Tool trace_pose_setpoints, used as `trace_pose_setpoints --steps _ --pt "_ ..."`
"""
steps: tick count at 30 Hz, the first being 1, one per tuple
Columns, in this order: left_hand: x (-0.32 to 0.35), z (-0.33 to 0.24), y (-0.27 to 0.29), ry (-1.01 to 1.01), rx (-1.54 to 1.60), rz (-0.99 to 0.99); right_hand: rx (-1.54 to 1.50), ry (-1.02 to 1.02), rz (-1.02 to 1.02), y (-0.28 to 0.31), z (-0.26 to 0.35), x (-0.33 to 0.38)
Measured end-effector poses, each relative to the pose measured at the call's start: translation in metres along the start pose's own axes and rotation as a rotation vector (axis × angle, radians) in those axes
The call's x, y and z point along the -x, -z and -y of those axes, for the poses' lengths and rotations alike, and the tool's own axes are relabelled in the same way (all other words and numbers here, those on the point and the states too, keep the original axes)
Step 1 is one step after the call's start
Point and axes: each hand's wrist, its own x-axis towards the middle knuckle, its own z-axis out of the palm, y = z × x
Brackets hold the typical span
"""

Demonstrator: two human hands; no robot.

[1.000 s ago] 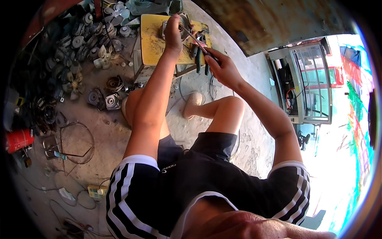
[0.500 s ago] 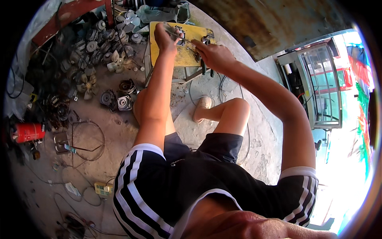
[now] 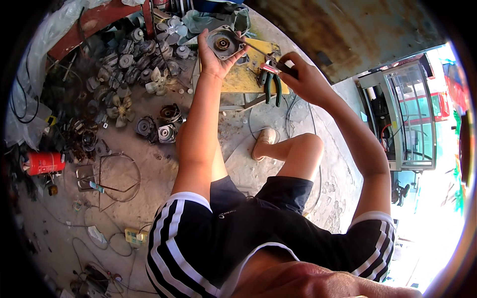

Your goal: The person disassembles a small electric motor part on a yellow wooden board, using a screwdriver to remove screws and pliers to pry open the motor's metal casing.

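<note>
Over a yellow board (image 3: 238, 81), my left hand (image 3: 215, 63) holds up a grey metal motor housing (image 3: 222, 43) with a round hole and copper-coloured ring at its centre. Its fingers wrap round the housing's edges. My right hand (image 3: 309, 80) grips the dark handle of a screwdriver (image 3: 262, 51). The long shaft slants up left, its tip at or very near the housing's right rim; contact cannot be made out. Below that shaft, pliers with dark green handles (image 3: 273, 89) lie over the board's right edge, beside a red-and-clear tool handle (image 3: 269, 68).
Left of the board are piled several old motors (image 3: 126, 60) and fan blades (image 3: 120, 110). Motor parts (image 3: 167, 133) sit on the floor nearby. A red cylinder (image 3: 45, 163) and a power strip (image 3: 136, 236) with cables lie at left. A rusty panel (image 3: 343, 30) rises at upper right.
My left hand has turned the housing so its round inside shows. My right hand has moved right and slightly down with the screwdriver, uncovering the pliers. The whole view has shifted a little.
</note>
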Motion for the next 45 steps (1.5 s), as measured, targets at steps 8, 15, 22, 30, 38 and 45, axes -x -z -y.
trace_pose_setpoints --steps 8,15,22,30,38,45 --pt "0.01 -0.005 -0.014 0.043 -0.111 0.137 -0.366 -0.05 -0.038 -0.004 -0.004 0.028" --pt "0.014 0.001 -0.022 0.034 -0.198 0.131 -0.394 -0.041 -0.009 -0.011 -0.005 0.025" --pt "0.014 0.004 -0.024 0.037 -0.263 0.15 -0.384 -0.074 0.012 -0.01 -0.009 0.025" --pt "0.014 0.005 -0.024 0.043 -0.265 0.137 -0.461 -0.115 0.067 -0.005 -0.005 0.024" --pt "0.015 0.006 -0.023 -0.016 -0.403 0.116 -0.221 -0.04 -0.006 -0.01 0.0 0.024" --pt "0.013 0.022 -0.015 -0.129 -0.425 -0.008 0.283 0.12 -0.265 -0.045 0.002 0.024"
